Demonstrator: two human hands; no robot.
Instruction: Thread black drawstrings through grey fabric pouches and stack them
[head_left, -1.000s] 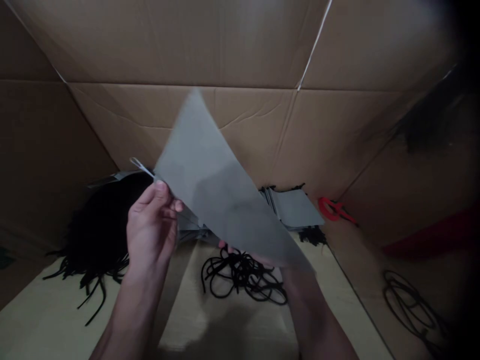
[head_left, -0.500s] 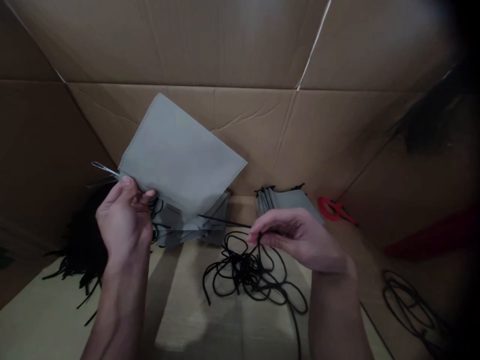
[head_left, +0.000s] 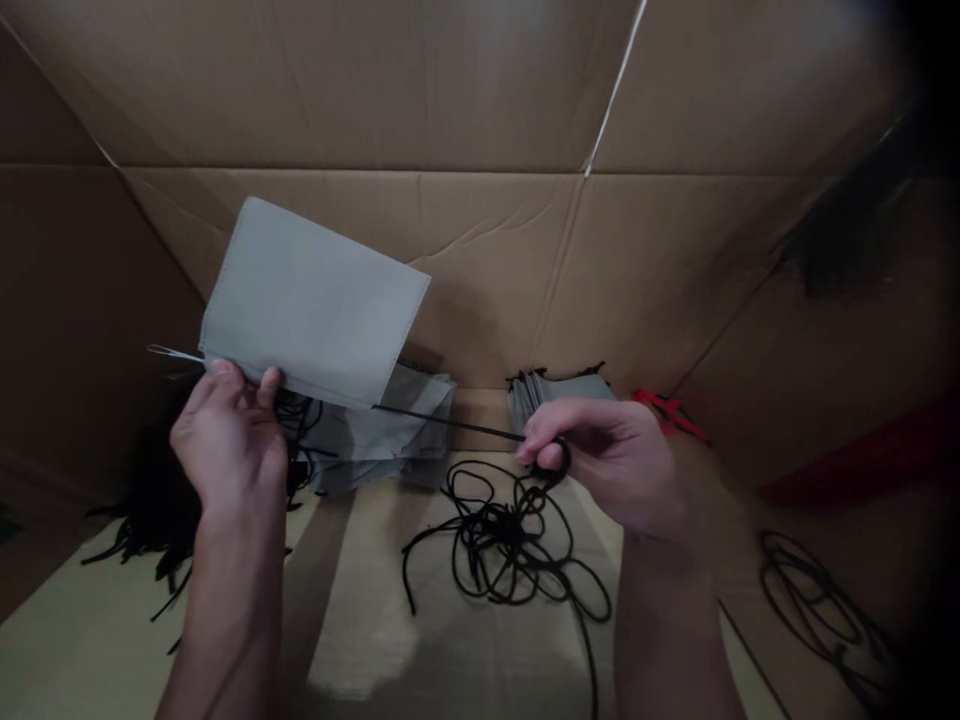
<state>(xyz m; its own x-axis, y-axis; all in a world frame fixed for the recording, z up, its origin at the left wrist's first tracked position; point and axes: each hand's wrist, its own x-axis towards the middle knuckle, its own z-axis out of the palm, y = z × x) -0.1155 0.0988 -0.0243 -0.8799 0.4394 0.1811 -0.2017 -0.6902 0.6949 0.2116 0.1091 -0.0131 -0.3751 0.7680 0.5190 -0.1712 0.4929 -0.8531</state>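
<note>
My left hand (head_left: pixel 232 430) pinches the lower left corner of a flat grey stitched pouch (head_left: pixel 315 300), held tilted above the table. A thin wire loop (head_left: pixel 174 352) sticks out past that corner, to the left of my fingers. From the pouch's lower right corner a black cord (head_left: pixel 450 424) runs taut to my right hand (head_left: pixel 600 455), whose fingers are closed on it. Below my hands lies a loose tangle of black cord (head_left: pixel 510 540). Behind the pouch is an untidy pile of grey pouches (head_left: pixel 375 430).
A neater stack of grey pouches with black cord ends (head_left: pixel 570 388) stands behind my right hand. Red-handled scissors (head_left: pixel 671 415) lie right of it. A bunch of black cords (head_left: pixel 150 500) sits at left, another cord coil (head_left: pixel 817 610) at right. Cardboard walls (head_left: pixel 337 100) rise behind.
The pouch has moved left and turned flatter with my left hand. My right hand has shifted slightly right, and the cord between pouch and hand is longer and straighter.
</note>
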